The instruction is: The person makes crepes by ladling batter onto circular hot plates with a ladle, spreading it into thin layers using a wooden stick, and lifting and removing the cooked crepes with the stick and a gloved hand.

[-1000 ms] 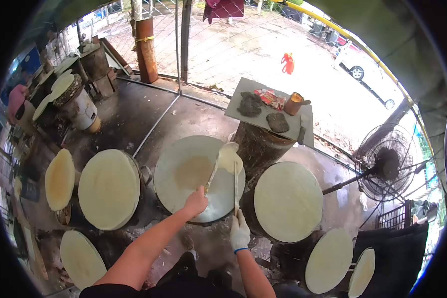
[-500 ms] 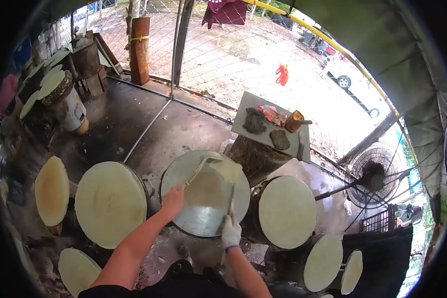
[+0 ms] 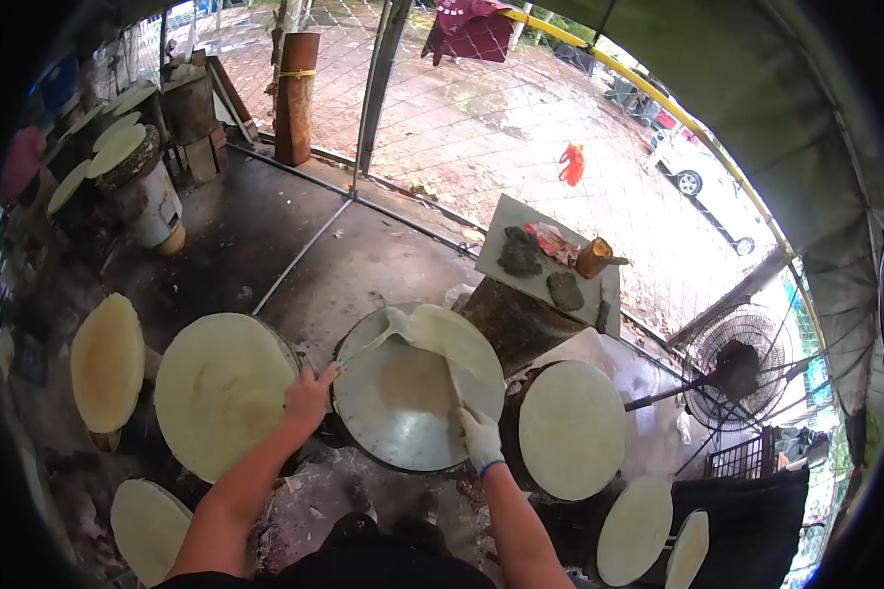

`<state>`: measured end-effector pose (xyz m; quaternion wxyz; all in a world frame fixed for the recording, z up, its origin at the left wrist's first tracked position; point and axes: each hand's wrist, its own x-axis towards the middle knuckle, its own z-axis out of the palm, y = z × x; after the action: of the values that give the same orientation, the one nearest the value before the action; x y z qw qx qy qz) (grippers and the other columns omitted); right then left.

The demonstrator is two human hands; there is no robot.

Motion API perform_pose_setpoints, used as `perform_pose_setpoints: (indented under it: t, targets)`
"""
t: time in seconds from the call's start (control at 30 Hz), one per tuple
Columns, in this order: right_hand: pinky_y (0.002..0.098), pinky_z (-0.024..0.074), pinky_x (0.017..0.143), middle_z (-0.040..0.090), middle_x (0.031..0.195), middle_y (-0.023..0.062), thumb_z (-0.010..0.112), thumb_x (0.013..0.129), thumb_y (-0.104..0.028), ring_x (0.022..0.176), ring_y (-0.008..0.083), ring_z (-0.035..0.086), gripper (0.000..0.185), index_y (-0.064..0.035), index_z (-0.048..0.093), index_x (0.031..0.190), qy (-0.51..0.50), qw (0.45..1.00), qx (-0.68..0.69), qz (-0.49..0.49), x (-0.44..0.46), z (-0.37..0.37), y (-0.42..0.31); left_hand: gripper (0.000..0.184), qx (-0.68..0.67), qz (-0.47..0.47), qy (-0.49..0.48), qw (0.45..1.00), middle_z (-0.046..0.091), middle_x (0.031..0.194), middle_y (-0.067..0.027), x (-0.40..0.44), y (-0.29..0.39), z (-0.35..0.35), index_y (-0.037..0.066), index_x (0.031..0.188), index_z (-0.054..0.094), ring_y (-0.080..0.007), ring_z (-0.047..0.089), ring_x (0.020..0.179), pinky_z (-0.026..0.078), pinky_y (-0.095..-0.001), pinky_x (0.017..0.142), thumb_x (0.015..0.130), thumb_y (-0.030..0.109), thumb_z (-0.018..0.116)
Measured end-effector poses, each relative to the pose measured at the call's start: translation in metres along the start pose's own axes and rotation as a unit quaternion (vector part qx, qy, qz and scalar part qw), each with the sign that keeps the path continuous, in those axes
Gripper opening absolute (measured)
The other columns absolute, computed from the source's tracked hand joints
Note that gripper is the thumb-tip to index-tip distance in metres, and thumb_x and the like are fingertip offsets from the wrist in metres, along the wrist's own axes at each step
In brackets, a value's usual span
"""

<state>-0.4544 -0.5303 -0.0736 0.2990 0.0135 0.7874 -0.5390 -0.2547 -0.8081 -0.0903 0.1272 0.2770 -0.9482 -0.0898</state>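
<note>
The batter (image 3: 462, 344) curves along the far right of the griddle (image 3: 411, 447), beyond both hands but nearer the gloved right hand (image 3: 481, 438), which grips a stick (image 3: 455, 383) pointing far toward it, while the left hand (image 3: 307, 398) holds a ladle (image 3: 394, 325) reaching far and right

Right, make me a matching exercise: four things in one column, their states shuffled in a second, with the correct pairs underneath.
Things
1. Left hand
2. Right hand
3. Middle griddle
4. Upright brown tube

States
A. Bare metal at the near side, pale batter toward the far side
B. Has a yellow tie around it
C. Wears a white glove
D. Ungloved

Right pairs: 1-D, 2-C, 3-A, 4-B
</note>
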Motion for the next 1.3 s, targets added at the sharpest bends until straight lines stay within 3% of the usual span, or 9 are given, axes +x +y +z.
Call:
perform_pose_setpoints:
  t: [0.07,0.13,0.3,0.47,0.6,0.87,0.97,1.07,1.3]
  targets:
    - [0.0239,0.0424,0.049,0.067,0.082,0.0039,0.056,0.091,-0.026,0.054,0.0080,0.052,0.037,-0.0065,0.062,0.122,0.097,0.988,0.122,0.016,0.020,0.002,0.036,0.049,0.000,-0.026,0.009,1.000,0.049,0.090,-0.0154,-0.007,-0.009,-0.014,0.024,0.127,0.056,-0.0331,0.058,0.071,0.048,-0.0423,0.058,0.082,0.004,0.053]
    - [0.0233,0.0409,0.048,0.060,0.074,0.0016,0.056,0.092,-0.025,0.052,0.0079,0.049,0.036,-0.0086,0.062,0.123,0.085,0.970,-0.086,-0.213,0.032,0.023,0.038,0.049,0.006,-0.006,0.032,0.999,0.048,0.088,-0.0156,-0.014,-0.018,-0.007,0.024,0.127,0.056,-0.0334,0.057,0.069,0.048,-0.0424,0.058,0.082,0.005,0.053]
    - [0.0223,0.0382,0.048,0.068,0.089,0.0044,0.057,0.092,-0.026,0.055,0.0048,0.048,0.037,-0.0110,0.060,0.126,-0.163,0.987,-0.014,-0.004,0.021,0.020,-0.022,0.046,0.005,-0.019,0.030,0.999,0.048,0.086,-0.0155,-0.030,-0.016,-0.019,0.024,0.124,0.058,-0.0338,0.056,0.067,0.047,-0.0434,0.057,0.082,0.006,0.055]
    - [0.0188,0.0332,0.045,0.059,0.072,-0.0027,0.059,0.092,-0.021,0.051,0.0041,0.044,0.038,-0.0033,0.058,0.125,-0.002,0.988,0.026,-0.151,0.065,-0.003,0.033,0.045,-0.004,-0.056,0.009,0.998,0.049,0.084,-0.0140,-0.062,-0.022,-0.041,0.023,0.122,0.059,-0.0328,0.057,0.068,0.047,-0.0433,0.058,0.081,0.004,0.055]
    - [0.0199,0.0433,0.058,0.066,0.089,0.0039,0.061,0.089,-0.018,0.067,0.0078,0.057,0.035,-0.0011,0.062,0.120,-0.257,0.966,0.016,0.001,0.033,0.014,-0.029,0.045,-0.028,-0.099,-0.021,0.994,0.050,0.086,-0.0136,-0.082,-0.008,-0.058,0.021,0.122,0.059,-0.0323,0.058,0.071,0.048,-0.0434,0.061,0.080,0.004,0.056]
    - [0.0216,0.0433,0.057,0.065,0.078,0.0006,0.061,0.087,-0.017,0.063,0.0061,0.055,0.032,-0.0064,0.065,0.117,-0.232,0.965,-0.083,-0.088,0.073,-0.012,-0.040,0.041,-0.158,-0.104,0.140,0.972,0.056,0.084,-0.0130,-0.130,0.009,-0.053,0.001,0.119,0.057,-0.0292,0.060,0.078,0.050,-0.0413,0.067,0.079,0.003,0.059]
    - [0.0217,0.0415,0.053,0.062,0.074,-0.0005,0.060,0.088,-0.019,0.059,0.0064,0.053,0.026,-0.0065,0.068,0.110,-0.363,0.928,-0.070,0.056,0.055,-0.007,-0.052,0.035,-0.294,-0.130,0.186,0.928,0.057,0.076,-0.0089,-0.126,0.040,-0.054,-0.002,0.117,0.056,-0.0185,0.057,0.064,0.048,-0.0340,0.056,0.084,0.006,0.060]
    - [0.0209,0.0330,0.044,0.060,0.070,0.0005,0.061,0.087,-0.021,0.050,0.0057,0.047,0.025,-0.0066,0.068,0.107,-0.360,0.914,-0.149,-0.108,0.082,-0.044,-0.038,0.022,-0.551,-0.362,0.031,0.751,0.051,0.069,-0.0026,-0.124,0.079,-0.097,0.000,0.108,0.054,-0.0087,0.047,0.050,0.041,-0.0261,0.046,0.090,0.013,0.057]
    - [0.0217,0.0318,0.043,0.056,0.063,-0.0003,0.065,0.086,-0.025,0.046,0.0063,0.045,0.030,-0.0021,0.068,0.105,-0.366,0.928,-0.070,0.002,0.112,-0.017,-0.057,0.011,-0.673,-0.390,0.123,0.616,0.041,0.061,0.0004,-0.133,0.130,-0.094,0.010,0.092,0.042,-0.0073,0.038,0.043,0.032,-0.0241,0.039,0.094,0.015,0.051]
